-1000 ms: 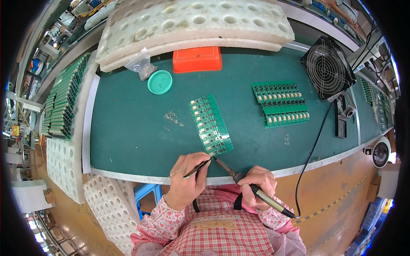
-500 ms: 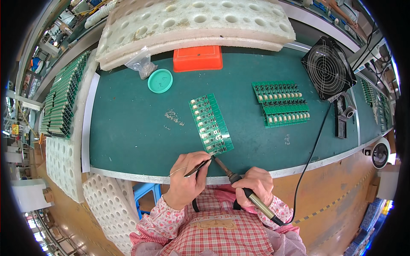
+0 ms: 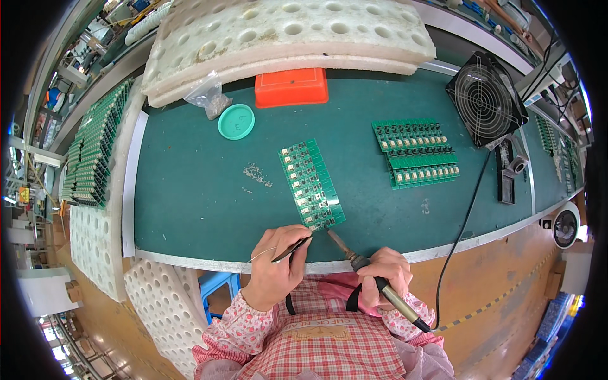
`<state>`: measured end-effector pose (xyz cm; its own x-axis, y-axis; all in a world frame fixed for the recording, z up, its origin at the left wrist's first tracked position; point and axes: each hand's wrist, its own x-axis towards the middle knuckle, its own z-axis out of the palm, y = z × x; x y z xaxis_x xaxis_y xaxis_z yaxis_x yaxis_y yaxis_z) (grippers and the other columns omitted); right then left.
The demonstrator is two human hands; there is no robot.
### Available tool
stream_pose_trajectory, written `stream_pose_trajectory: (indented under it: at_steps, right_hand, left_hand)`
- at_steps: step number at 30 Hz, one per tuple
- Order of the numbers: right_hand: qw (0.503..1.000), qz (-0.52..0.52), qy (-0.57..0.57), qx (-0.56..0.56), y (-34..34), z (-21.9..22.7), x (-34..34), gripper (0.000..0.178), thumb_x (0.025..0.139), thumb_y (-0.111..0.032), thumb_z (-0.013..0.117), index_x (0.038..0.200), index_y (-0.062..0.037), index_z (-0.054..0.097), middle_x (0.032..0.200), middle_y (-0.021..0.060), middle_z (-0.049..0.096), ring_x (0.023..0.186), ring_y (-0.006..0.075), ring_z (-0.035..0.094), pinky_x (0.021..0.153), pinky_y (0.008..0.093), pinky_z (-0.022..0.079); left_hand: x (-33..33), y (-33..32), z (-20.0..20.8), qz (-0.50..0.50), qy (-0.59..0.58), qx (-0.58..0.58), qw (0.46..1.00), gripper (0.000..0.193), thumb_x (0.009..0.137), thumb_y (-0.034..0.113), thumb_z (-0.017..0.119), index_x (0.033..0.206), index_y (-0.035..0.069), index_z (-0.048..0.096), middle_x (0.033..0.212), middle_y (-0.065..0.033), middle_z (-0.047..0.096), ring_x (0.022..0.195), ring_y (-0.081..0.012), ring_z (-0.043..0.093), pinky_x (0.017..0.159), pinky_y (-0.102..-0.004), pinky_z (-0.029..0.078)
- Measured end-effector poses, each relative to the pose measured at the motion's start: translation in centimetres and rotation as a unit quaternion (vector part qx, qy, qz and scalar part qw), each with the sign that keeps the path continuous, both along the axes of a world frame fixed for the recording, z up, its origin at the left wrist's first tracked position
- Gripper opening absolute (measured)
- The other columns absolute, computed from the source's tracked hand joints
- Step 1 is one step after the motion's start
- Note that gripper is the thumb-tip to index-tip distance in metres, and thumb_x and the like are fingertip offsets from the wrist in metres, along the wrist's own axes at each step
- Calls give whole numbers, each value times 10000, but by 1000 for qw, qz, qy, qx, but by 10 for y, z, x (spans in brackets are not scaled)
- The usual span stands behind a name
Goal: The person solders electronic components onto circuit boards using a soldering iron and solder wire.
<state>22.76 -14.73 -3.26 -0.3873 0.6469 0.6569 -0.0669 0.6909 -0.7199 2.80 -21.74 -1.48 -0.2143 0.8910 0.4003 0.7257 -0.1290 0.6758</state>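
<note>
1. The right hand point(image 3: 387, 271) and the soldering iron point(image 3: 402, 305) are sitting a little farther right than half a second ago, the iron's tip standing farther from the left fingertips, while the left hand point(image 3: 275, 269) is staying about where it was
2. The right fingers are wrapping firmly around the iron's handle, which is slanting up and left toward the work
3. The left thumb and fingers are pressing together on a slim dark tool point(image 3: 291, 249), perhaps tweezers, and a thin wire point(image 3: 261, 254) is trailing from that hand
4. The circuit board point(image 3: 310, 183) is lying on the green table point(image 3: 209, 196), its near end resting just beyond the left fingertips; more boards point(image 3: 418, 155) are lying to its right
5. The step in hand is looking like soldering at that near end, though whether the tip is touching cannot be told
6. The next move is probably calling for a steady left hand and a careful placing of the tip on a joint, without brushing neighbouring parts or the fingers
</note>
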Motion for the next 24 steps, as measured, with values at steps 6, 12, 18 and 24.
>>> stream_pose_trajectory:
  at_steps: [6, 12, 18, 24]
  right_hand:
    - [997, -64, -53, -5, -6, 2, -1, 299, 728, 85, 722, 991, -39, 653, 735, 83, 606, 585, 255, 583, 535, 358, 473]
    - [981, -109, -159, 25, 2, 14, -23, 451, 740, 39, 780, 1165, -18, 640, 857, 98, 626, 715, 261, 595, 639, 357, 481]
    - [936, -152, -313, 54, 15, 27, -51, 840, 769, -278, 826, 1463, -29, 424, 1133, 152, 566, 979, 307, 571, 859, 433, 433]
    - [931, -129, -333, 70, 22, 34, -55, 837, 768, -284, 800, 1466, -22, 420, 1111, 151, 569, 979, 314, 562, 886, 426, 414]
  left_hand:
    - [2, -2, 3, 2, 1, 5, 1000, 283, 801, -82, 720, 1055, 21, 652, 996, -132, 713, 836, -302, 679, 732, -361, 543]
    - [-7, -17, 3, 20, -41, 15, 999, 240, 809, -79, 704, 1025, 12, 654, 992, -133, 714, 854, -300, 679, 758, -366, 542]
    - [-43, -27, 29, 36, 154, -36, 987, 348, 766, -24, 708, 1088, 53, 603, 1027, -93, 681, 916, -282, 641, 876, -415, 479]
    - [-76, -47, 66, 36, 405, -144, 902, 268, 796, 39, 646, 1061, 26, 607, 984, -108, 637, 1010, -286, 612, 1006, -463, 417]
